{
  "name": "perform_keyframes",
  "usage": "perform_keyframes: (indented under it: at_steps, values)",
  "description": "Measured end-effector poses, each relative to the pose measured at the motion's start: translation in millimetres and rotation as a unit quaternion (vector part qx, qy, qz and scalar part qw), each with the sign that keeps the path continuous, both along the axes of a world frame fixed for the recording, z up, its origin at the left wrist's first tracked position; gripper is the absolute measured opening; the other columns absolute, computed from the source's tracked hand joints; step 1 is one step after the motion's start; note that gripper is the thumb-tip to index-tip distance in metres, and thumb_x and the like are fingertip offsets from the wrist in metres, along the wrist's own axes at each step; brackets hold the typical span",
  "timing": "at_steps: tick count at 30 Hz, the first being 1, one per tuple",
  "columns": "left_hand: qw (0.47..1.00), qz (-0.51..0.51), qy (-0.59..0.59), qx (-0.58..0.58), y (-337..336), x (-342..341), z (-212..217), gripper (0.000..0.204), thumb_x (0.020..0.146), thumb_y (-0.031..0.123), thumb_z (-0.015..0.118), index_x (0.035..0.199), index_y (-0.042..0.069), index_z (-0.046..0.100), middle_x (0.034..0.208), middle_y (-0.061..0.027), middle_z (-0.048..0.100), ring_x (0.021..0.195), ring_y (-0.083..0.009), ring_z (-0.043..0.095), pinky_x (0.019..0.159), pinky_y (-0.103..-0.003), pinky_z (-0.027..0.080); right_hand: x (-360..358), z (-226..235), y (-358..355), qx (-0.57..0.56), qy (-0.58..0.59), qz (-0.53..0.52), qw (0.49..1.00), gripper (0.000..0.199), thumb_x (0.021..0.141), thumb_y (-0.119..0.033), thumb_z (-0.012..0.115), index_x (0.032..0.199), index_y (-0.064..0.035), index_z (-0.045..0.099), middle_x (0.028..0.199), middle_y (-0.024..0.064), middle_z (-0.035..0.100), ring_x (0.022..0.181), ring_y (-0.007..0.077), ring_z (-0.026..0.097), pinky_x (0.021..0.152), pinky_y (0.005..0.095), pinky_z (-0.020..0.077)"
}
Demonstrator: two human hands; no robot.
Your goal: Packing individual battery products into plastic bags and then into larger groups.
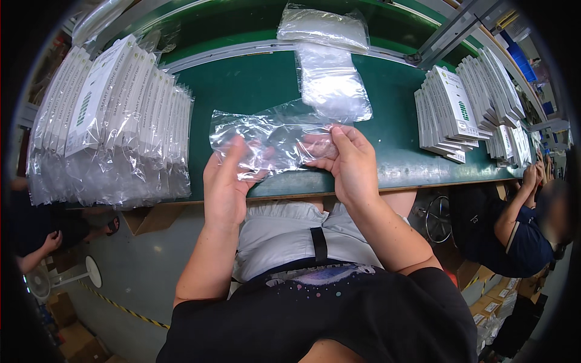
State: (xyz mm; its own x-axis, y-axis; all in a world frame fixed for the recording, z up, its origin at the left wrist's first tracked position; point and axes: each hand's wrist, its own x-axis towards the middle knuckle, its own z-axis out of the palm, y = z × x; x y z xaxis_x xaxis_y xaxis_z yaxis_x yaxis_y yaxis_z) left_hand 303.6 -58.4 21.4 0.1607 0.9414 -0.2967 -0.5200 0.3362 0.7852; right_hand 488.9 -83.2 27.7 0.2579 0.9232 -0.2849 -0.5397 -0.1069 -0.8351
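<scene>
At the far left we see one seated person's hand (53,242). Next, on the green surface (242,81), stands a long row of flat white cardboard boxes in clear plastic bags (115,109), packed upright against one another; we count well over a dozen, though the overlaps hide the exact number. The crinkled bag ends point toward the near edge.

Right of these, we find the left hand (224,184), its thumb on top and its fingers behind, pinching the left part of one thin clear plastic bag (284,136). This bag is held up over the near part of the surface, with fingers showing through it. Beyond it lie one pile of flat clear bags (336,88) and, farther back, one bundle of clear plastic (324,27); we cannot count their layers. The right hand (354,166) pinches the held bag's right end between thumb and fingers.

Farther right, we see leaning groups of flat white boxes with green marks (445,112), too overlapped to count, then one co-worker in dark clothing (526,242).
</scene>
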Motion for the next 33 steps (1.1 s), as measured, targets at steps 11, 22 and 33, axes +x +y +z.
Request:
perform_keyframes:
  at_steps: [11,22,33]
  values:
    - [0.987,0.073,0.057,0.132,-2.5,12.5,8.9,0.019,0.093,0.011,0.054,0.107,0.0,0.051,0.098,-0.0122,0.061,0.087,-0.0212,0.063,0.07,-0.034,0.056,10.2,16.9,-63.5,0.031,-0.259,0.092,0.961,0.054,0.089,-0.034,0.061,0.124,0.0036,0.045,0.097,0.0114,0.057,0.085,0.0139,0.055,0.062,0.0253,0.0464]
    - [0.986,0.046,0.025,0.161,-19.9,46.0,28.8,0.016,0.09,0.013,0.059,0.1,0.0,0.056,0.094,-0.0094,0.063,0.083,-0.0161,0.063,0.07,-0.029,0.054,9.6,19.9,2.6,0.081,0.208,0.039,0.974,0.023,0.091,-0.014,0.055,0.109,0.0002,0.054,0.104,0.0099,0.061,0.094,0.0185,0.06,0.086,0.0345,0.0485]
    - [0.987,-0.12,0.093,0.051,-26.5,44.2,19.2,0.033,0.094,0.032,0.054,0.094,-0.001,0.055,0.079,-0.0115,0.063,0.059,-0.0161,0.06,0.051,-0.029,0.052,36.0,41.5,14.3,0.184,0.02,-0.002,0.983,0.022,0.09,-0.01,0.056,0.105,0.0052,0.058,0.099,0.0163,0.064,0.089,0.0256,0.065,0.075,0.036,0.0547]
